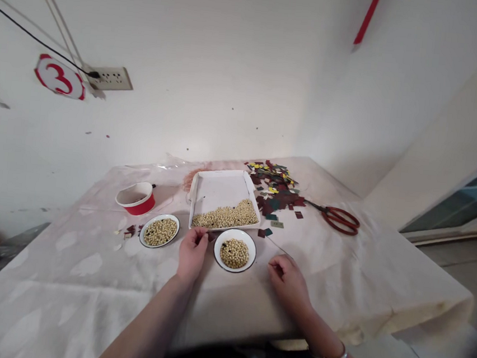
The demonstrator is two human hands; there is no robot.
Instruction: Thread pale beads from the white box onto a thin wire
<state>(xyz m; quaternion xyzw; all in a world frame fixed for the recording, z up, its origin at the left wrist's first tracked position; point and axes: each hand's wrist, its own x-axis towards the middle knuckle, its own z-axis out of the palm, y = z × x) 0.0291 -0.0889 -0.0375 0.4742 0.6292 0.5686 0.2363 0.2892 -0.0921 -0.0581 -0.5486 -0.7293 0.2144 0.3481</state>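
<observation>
**Pinching a dark scrap (211, 236) with the left hand (193, 247) beside a bowl (235, 234)**

Gripping the scrap by the fingertips at the bowl's upper left, just in front of a white tray (222, 191) of pale beads (228, 216). Holding the right hand (290, 282) low over the cloth (355, 280), right of the bowl, with fingers curled inward; cannot tell whether pinching anything. Also on the cloth: more scraps (281, 197) heaped right of the tray, then red-handled scissors (327, 210).

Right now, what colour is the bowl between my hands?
The bowl is white with a dark rim, clearest in the head view.
</observation>
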